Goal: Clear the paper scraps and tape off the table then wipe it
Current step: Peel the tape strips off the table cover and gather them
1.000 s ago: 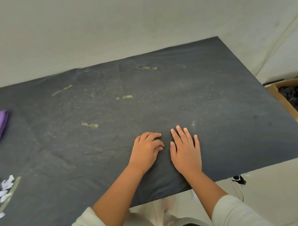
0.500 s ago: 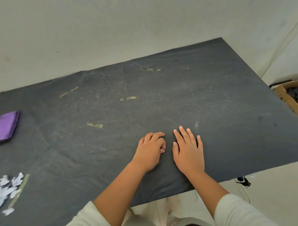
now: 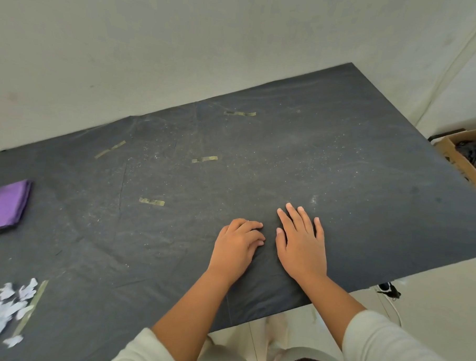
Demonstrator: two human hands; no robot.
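Note:
The black table point(image 3: 368, 172) carries several short strips of yellowish tape: one at the far middle point(image 3: 239, 113), one to the left point(image 3: 110, 149), one in the centre point(image 3: 204, 159) and one nearer me point(image 3: 151, 201). A pile of white paper scraps point(image 3: 2, 314) lies at the near left beside a longer tape strip point(image 3: 32, 305). A folded purple cloth point(image 3: 4, 205) sits at the left edge. My left hand point(image 3: 236, 245) rests on the table with its fingers curled and nothing visible in them. My right hand point(image 3: 301, 243) lies flat beside it, fingers straight.
Fine white specks dust the table's middle. A cardboard box point(image 3: 467, 160) with dark contents stands on the floor past the table's right edge. A wall runs behind the table. A cable point(image 3: 387, 290) lies on the floor below the near edge.
The view has shifted a little to the left, showing more of the purple cloth and scraps. Both hands stay in nearly the same spot on the table.

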